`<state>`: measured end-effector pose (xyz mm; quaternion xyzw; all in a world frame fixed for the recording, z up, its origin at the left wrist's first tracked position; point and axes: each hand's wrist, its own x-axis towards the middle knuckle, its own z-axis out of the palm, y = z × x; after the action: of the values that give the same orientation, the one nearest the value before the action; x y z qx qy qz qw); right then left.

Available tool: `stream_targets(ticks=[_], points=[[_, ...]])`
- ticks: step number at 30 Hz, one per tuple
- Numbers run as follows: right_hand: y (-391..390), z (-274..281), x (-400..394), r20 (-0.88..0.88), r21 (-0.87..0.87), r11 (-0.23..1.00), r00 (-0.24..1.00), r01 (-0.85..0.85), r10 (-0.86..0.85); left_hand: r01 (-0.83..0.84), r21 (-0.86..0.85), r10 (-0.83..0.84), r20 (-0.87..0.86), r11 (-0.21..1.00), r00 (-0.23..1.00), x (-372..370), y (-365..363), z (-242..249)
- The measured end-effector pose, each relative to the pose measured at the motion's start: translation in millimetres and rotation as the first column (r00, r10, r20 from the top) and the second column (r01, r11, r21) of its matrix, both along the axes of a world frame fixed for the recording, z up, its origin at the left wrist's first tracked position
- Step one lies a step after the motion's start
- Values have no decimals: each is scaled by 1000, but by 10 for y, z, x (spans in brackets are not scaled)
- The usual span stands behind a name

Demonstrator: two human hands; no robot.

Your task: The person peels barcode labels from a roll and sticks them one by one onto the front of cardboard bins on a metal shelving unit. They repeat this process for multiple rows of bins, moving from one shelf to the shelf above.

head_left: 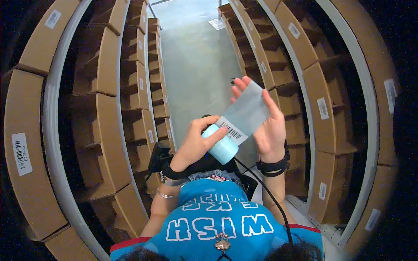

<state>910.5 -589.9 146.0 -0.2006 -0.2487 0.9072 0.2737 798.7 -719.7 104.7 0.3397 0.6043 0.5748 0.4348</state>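
My left hand point(197, 143) grips a light blue handheld device point(221, 146) at waist height, its thumb reaching onto a barcode label. My right hand point(265, 119) holds a small translucent grey bag point(247, 108) from behind, fingers spread along its edges. The bag's white barcode label point(232, 130) sits at its lower end, right against the top of the blue device. A black cable point(270, 195) runs down from the device across my blue shirt. Both wrists wear black bands.
I stand in a narrow aisle with a grey floor point(196, 65). Cardboard bin shelving point(109, 87) lines the left side and more cardboard bins point(305, 78) line the right, each with small white barcode labels. A black object point(157, 157) hangs near my left hip.
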Motion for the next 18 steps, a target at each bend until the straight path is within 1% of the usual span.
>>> stream_targets(ticks=[1,2,4,5,8,11,14,15,16,17,18], points=[[59,39,29,-21,-28,999,1000,23,-23,7,-25,-9,-61,1000,998,-17,-8,-16],[127,21,77,-118,-84,996,993,-15,5,14,-48,-20,-117,999,993,-18,-11,-11],[184,-51,119,-311,-196,976,950,-92,27,-1,-52,-4,-102,999,995,-7,-16,98],[177,-49,132,-218,-249,968,976,-31,-25,-3,-51,-2,-100,999,995,-24,-14,133],[243,-243,130,-357,-333,941,932,-65,-62,51,-110,-70,-172,993,983,-80,52,141],[215,-495,80,-495,-355,934,857,-50,-142,14,-59,-26,-223,998,974,-130,104,51],[263,-332,-2,-367,-413,906,894,92,-259,9,-13,-12,-244,1000,970,-217,190,109],[248,-119,-120,-201,-304,930,940,208,-276,28,-23,-34,-276,999,961,-346,182,207],[241,129,-199,41,-49,971,972,235,-233,40,-4,-39,-314,999,949,-456,178,249],[372,137,-152,223,137,962,939,236,-262,50,12,-43,-349,999,936,-562,175,288],[586,106,-26,391,313,929,865,197,-315,61,20,-49,-380,998,924,-657,182,327]])
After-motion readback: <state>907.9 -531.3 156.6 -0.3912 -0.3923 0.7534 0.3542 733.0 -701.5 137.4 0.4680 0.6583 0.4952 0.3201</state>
